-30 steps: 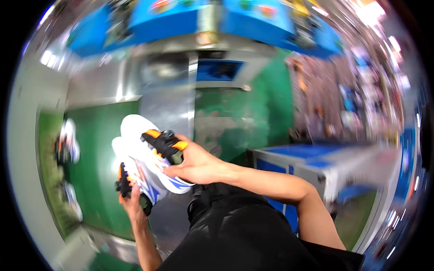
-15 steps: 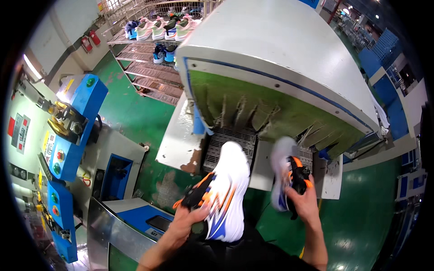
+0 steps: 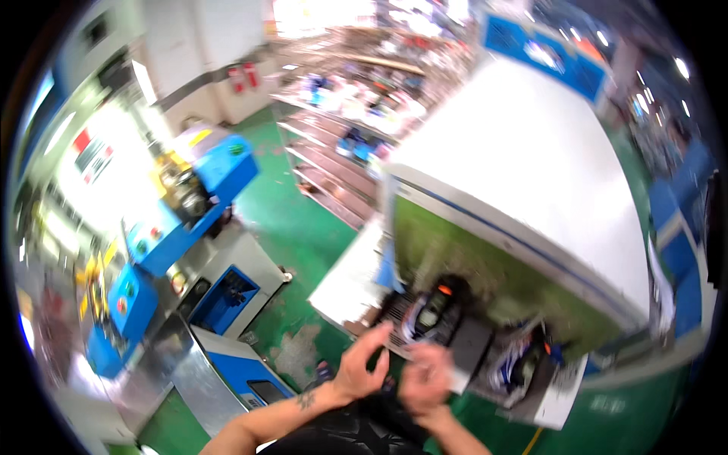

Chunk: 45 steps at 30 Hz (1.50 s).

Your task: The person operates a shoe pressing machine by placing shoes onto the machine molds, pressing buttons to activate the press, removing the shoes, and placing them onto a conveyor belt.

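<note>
My left hand [image 3: 362, 365] is raised in front of the machine, thumb and fingers apart, holding nothing. Close beside it, my right hand [image 3: 425, 379] is smeared by motion and its fingers cannot be made out. Beyond the hands, one sneaker [image 3: 431, 312] rests on the left slotted metal belt, at the green flap curtain [image 3: 500, 284] of the large white machine [image 3: 531, 152]. Another sneaker [image 3: 522, 368] sits on the right belt, also by the curtain. Both are white and blue, with dark uppers and orange bits, and blurred. Neither hand touches a sneaker.
A wire rack [image 3: 334, 140] with several shoes stands at the back. On the left is a blue and white machine [image 3: 171, 235] with coloured buttons, beside a metal worktop [image 3: 178, 360]. Two red fire extinguishers [image 3: 243, 77] hang on the wall. The floor [image 3: 265, 182] is green.
Both sneakers have left my hands and now lie on the belts by the curtain. My hands have come together in the middle. The view has swung left.
</note>
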Each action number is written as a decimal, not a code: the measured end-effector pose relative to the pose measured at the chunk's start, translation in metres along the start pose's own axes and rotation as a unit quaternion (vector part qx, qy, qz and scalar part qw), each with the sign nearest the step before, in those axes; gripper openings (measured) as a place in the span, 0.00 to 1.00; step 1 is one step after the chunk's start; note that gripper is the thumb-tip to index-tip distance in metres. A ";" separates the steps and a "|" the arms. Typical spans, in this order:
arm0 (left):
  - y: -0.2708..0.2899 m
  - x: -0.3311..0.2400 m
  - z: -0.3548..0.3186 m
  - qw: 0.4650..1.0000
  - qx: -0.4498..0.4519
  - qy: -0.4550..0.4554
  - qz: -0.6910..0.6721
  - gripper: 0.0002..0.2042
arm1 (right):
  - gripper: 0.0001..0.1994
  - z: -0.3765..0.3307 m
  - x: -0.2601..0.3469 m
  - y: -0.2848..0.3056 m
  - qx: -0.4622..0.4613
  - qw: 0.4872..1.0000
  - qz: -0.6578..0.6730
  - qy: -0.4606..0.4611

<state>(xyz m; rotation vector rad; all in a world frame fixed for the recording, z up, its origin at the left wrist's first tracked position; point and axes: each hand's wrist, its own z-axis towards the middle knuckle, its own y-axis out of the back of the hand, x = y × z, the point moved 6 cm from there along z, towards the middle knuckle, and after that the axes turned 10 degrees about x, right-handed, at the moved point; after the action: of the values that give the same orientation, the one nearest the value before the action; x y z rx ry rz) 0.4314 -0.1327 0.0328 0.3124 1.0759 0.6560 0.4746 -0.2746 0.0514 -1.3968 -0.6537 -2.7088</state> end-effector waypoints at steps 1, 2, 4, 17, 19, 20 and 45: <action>0.004 0.022 -0.032 0.997 0.012 -0.042 -0.062 0.21 | 0.11 0.003 0.022 -0.059 0.104 0.989 0.009 0.106; 0.009 0.056 -0.068 0.975 -0.021 0.056 -0.213 0.23 | 0.11 0.000 0.061 -0.102 0.206 0.957 0.071 0.192; 0.011 0.110 -0.148 0.800 -0.201 0.186 -0.534 0.27 | 0.11 -0.026 0.132 -0.154 0.359 0.864 0.158 0.316; 0.049 -0.112 -0.821 0.170 -0.736 0.559 0.342 0.17 | 0.24 -0.423 0.374 -0.433 0.855 0.294 0.128 0.408; 0.005 -0.114 -0.810 0.071 -0.662 0.651 0.364 0.19 | 0.32 -0.455 0.410 -0.477 0.765 0.179 0.104 0.610; -0.020 -0.117 -0.826 0.041 -0.622 0.693 0.363 0.19 | 0.34 -0.490 0.435 -0.492 0.717 0.130 0.114 0.675; 0.130 -0.141 -0.703 0.429 -0.769 0.290 -0.373 0.49 | 0.31 -0.370 0.421 -0.425 0.870 0.128 0.117 0.462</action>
<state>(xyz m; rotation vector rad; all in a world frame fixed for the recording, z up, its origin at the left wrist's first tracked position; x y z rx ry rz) -0.2808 -0.1739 -0.1179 -2.0681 0.6654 0.6540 -0.1525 0.0443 0.0424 0.7682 -1.6863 -0.3132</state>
